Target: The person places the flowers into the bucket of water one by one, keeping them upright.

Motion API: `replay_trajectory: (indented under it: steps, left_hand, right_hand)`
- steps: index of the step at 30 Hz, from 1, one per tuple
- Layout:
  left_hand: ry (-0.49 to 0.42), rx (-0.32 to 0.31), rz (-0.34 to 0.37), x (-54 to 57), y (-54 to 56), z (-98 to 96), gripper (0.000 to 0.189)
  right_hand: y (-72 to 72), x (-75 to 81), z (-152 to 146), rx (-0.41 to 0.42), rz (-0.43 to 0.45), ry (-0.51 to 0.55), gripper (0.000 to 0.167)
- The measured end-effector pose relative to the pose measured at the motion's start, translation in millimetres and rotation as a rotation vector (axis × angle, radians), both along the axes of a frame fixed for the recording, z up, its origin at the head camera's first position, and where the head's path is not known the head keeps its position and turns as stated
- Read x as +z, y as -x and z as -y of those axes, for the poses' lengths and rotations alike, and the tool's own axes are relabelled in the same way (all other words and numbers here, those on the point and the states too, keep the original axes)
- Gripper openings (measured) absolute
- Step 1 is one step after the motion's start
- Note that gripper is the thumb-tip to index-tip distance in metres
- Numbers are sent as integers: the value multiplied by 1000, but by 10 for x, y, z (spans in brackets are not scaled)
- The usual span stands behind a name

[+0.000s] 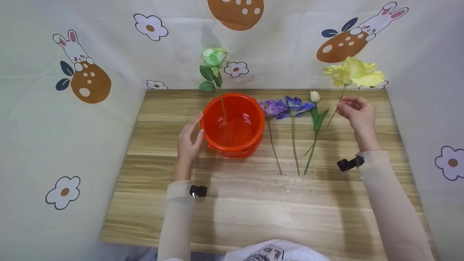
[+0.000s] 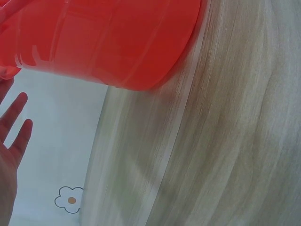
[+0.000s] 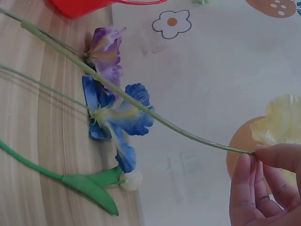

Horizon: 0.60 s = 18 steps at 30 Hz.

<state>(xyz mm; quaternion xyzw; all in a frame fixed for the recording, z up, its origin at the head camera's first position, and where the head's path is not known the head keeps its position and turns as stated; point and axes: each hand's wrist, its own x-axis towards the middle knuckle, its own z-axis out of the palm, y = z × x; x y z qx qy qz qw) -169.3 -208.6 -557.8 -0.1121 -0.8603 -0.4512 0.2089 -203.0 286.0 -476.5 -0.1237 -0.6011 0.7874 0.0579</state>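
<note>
My right hand [image 1: 361,115] pinches the ruffled yellow artificial flower [image 1: 353,72] by its stem; left hand [image 1: 188,141], fingers spread, touches round red plastic bucket [image 1: 239,153] at 9 o'clock. Likely mid-transfer; calls for swinging 9-ward.

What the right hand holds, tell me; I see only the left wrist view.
Observer: The right hand pinches a yellow flower.
Operator: Say which flower is in the bucket.
Observer: A green rose.
Operator: Now list the flowers lying on the table.
Observer: Three: a purple flower, a blue flower and a white tulip.
</note>
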Motion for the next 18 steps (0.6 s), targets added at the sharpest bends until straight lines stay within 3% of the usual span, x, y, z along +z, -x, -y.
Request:
replay_trajectory:
  steps: [18]
  left_hand:
    - [-12, -16, -15, -6, 1, 0, 45]
  right_hand:
    - [98, 287, 251, 32, -87, 6, 18]
